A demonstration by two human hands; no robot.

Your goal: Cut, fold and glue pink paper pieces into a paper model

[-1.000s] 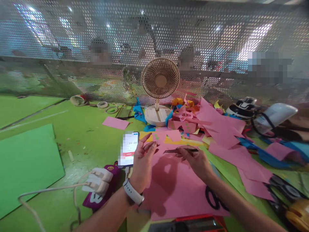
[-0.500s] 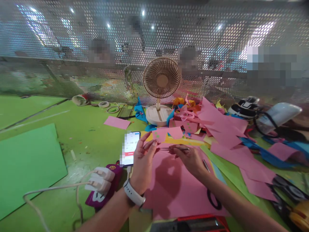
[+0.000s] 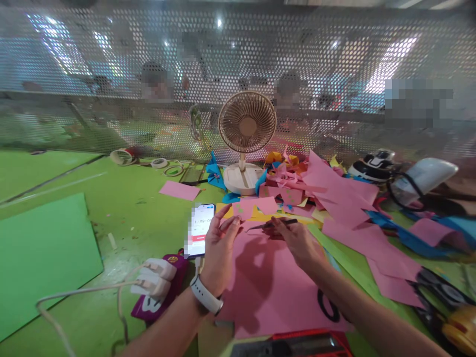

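Note:
Slim curved tweezers [image 3: 263, 226] are pinched in the fingers of my right hand [image 3: 295, 243], their bent tip pointing left. My left hand [image 3: 218, 243] has thumb and forefinger pressed together; whatever sits between them is too small to make out. A short gap separates the tweezers' tip from those fingertips. Both hands hover over a large pink paper sheet [image 3: 267, 302] and throw shadows on it. My right forearm partly hides black-handled scissors [image 3: 327, 306] lying on the sheet.
A lit phone [image 3: 203, 230] lies left of my left hand, near a white plug adapter [image 3: 156, 277] with cables. Behind stands a small fan [image 3: 247, 124]. Pink paper pieces [image 3: 342, 198] heap at the right. Tape rolls [image 3: 122, 156] and a green sheet [image 3: 48, 258] occupy the left.
The tweezers' tip has drawn back slightly right from my left fingertips and now angles down to the left. My left hand keeps its pinch in nearly the same place.

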